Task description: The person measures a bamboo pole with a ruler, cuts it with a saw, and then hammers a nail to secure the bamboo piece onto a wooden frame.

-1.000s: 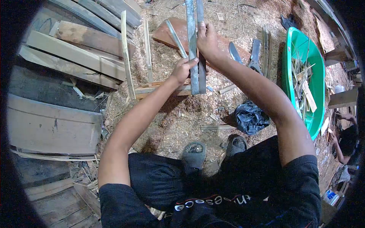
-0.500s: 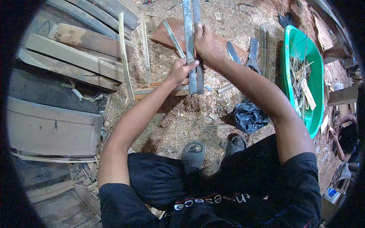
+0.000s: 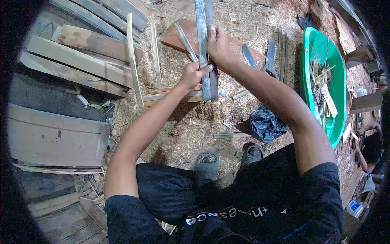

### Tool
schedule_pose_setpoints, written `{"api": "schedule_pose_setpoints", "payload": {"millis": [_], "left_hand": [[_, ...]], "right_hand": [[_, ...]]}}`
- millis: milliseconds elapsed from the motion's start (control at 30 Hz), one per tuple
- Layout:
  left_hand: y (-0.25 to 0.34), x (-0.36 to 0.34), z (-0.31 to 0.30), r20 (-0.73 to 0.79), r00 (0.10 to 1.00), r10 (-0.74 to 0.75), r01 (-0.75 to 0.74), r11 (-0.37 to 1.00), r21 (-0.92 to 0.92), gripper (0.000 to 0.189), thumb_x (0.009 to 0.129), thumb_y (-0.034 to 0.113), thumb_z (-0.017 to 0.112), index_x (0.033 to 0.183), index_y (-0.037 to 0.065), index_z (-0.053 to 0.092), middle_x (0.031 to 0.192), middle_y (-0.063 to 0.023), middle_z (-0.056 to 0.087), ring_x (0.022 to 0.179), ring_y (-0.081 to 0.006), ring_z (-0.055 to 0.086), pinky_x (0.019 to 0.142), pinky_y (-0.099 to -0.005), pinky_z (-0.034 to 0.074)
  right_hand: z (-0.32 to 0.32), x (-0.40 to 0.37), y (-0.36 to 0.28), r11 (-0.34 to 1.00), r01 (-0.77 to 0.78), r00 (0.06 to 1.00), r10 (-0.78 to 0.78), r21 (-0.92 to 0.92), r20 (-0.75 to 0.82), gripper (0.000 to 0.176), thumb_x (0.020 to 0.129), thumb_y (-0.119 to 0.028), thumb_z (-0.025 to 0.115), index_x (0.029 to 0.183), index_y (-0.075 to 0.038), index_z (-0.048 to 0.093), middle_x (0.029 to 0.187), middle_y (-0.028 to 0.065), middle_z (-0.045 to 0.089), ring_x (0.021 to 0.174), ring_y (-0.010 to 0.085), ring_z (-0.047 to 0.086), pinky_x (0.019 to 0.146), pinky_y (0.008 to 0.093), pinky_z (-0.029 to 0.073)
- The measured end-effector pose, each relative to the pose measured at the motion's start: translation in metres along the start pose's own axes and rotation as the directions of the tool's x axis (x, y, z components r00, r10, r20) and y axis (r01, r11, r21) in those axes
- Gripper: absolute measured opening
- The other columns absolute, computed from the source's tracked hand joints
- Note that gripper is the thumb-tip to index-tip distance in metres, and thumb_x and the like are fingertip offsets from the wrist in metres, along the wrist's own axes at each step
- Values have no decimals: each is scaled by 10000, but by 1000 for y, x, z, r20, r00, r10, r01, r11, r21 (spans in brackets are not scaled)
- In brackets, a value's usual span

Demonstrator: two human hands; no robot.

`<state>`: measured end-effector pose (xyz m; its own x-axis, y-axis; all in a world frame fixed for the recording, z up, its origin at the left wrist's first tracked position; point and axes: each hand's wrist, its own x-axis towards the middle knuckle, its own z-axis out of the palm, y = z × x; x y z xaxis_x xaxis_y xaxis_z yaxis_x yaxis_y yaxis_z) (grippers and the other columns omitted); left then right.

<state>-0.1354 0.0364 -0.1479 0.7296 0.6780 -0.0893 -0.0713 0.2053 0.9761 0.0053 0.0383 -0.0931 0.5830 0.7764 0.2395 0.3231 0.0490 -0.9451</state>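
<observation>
Two long grey strips stand side by side in front of me. My left hand (image 3: 197,75) is wrapped round the left strip (image 3: 202,32), its thumb reaching across toward the other one. Higher up, my right hand (image 3: 218,46) grips the darker right strip (image 3: 209,16). Behind both hands a reddish board (image 3: 178,34) lies on the shavings, with a thin metal bar (image 3: 186,42) over it. Below my left hand are short wooden pieces (image 3: 152,97). A curved blade (image 3: 248,56) and a wide-bladed tool (image 3: 270,57) lie right of my right hand.
A green tub (image 3: 339,89) holding wood scraps stands at the right. A black plastic bag (image 3: 266,125) sits before my feet. Stacked boards (image 3: 81,61) fill the left side. At the far right edge another person (image 3: 369,146) is partly visible.
My hands and the strips have barely moved. The other person's arms at the right edge have shifted slightly.
</observation>
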Motion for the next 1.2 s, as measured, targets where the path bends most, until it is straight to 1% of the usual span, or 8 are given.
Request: {"api": "schedule_pose_setpoints", "payload": {"millis": [167,267,400,500,533,633,967,1200], "left_hand": [[11,-7,8,26,999,26,-27,1000,16,103,907,94,647,924,2,691,860,-74,712,752,-135,655,722,-291,527],[15,-10,8,44,999,-27,26,1000,7,113,915,89,635,957,0,691,893,-89,720,793,-152,673,761,-302,537],[21,-14,10,41,999,12,-16,995,98,132,926,104,633,981,-6,683,891,-77,718,781,-145,669,749,-303,540],[14,-10,8,53,998,39,-43,996,77,133,930,101,628,985,-9,678,899,-75,719,786,-141,670,743,-299,542],[23,-16,9,73,997,24,-34,990,140,130,928,97,630,991,-9,674,910,-77,720,798,-137,672,744,-295,543],[23,-18,13,51,997,49,-54,994,90,132,930,94,628,995,-11,674,916,-81,721,803,-137,674,750,-297,546],[24,-18,13,57,996,65,-71,992,102,157,945,91,597,1009,-30,675,925,-94,720,841,-165,680,793,-322,546],[15,-15,9,77,994,83,-89,992,87,157,942,82,599,1016,-33,676,930,-96,720,840,-167,681,785,-317,550]], "right_hand": [[3,6,3,999,-28,1000,28,16,-5,381,1034,-362,398,995,4,496,879,260,594,845,430,600,760,502,456],[0,0,-6,1000,-10,1000,10,-13,-28,369,1035,-352,398,1008,3,497,891,261,598,854,430,601,767,499,457],[2,3,2,998,26,1000,-25,48,-11,362,1035,-345,399,1037,2,501,906,258,607,868,424,605,776,490,462],[2,5,4,998,-8,1000,8,69,1,377,1034,-358,402,1070,2,509,931,257,618,886,406,617,783,478,470],[2,3,4,998,-3,1000,3,66,1,382,1033,-363,403,1073,1,511,931,258,620,887,403,620,783,478,472],[-1,-2,-1,999,0,1000,0,44,3,400,1032,-379,401,1085,1,513,926,262,626,888,408,625,784,483,475],[3,0,-2,1000,-11,1000,12,6,-28,402,1033,-377,392,1025,4,520,908,277,619,876,441,619,770,504,470],[5,-1,0,999,18,999,-17,28,-30,371,1035,-344,397,1042,4,523,917,265,615,880,414,619,780,496,469]]}}
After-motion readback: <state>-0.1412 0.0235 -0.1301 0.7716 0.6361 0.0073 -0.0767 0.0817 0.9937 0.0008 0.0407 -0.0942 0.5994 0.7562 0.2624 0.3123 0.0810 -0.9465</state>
